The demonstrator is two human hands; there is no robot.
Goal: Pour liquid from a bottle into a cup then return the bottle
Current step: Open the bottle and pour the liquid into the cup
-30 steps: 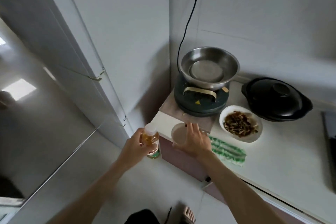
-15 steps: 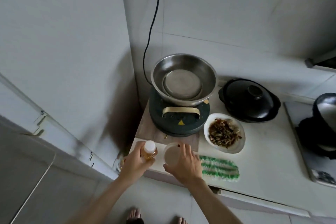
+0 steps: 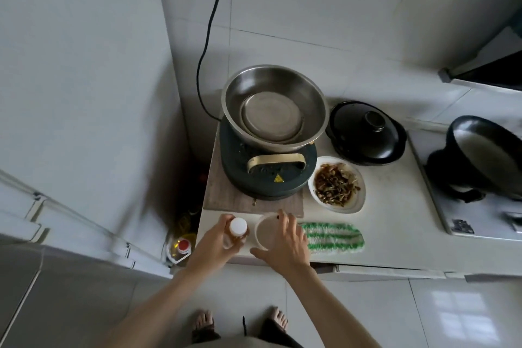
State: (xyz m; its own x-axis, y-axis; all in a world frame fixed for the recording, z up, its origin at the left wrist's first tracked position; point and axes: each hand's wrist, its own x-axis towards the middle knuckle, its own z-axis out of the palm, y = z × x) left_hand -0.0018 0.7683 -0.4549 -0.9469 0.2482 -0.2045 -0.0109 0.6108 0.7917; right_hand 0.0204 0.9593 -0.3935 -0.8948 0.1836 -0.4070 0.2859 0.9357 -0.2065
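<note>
A small bottle (image 3: 237, 230) with a white cap and amber liquid stands upright on the front left corner of the white counter (image 3: 389, 237). My left hand (image 3: 214, 246) is wrapped around its body. Just to its right is a pale translucent cup (image 3: 267, 232), mouth up. My right hand (image 3: 285, 243) holds the cup from the right side, fingers curled over its rim and thumb at its near side. Bottle and cup are almost touching.
Behind the cup, a steel bowl (image 3: 275, 107) sits on a dark round cooker (image 3: 268, 175) on a wooden board. A white dish of food (image 3: 336, 183), a black lidded pot (image 3: 367, 133) and a green-striped cloth (image 3: 330, 236) lie right. An oil bottle (image 3: 182, 247) stands on the floor left.
The view has swung right and down toward the counter. Both hands have moved over the counter corner, and the bottle now stands there beside the cup.
</note>
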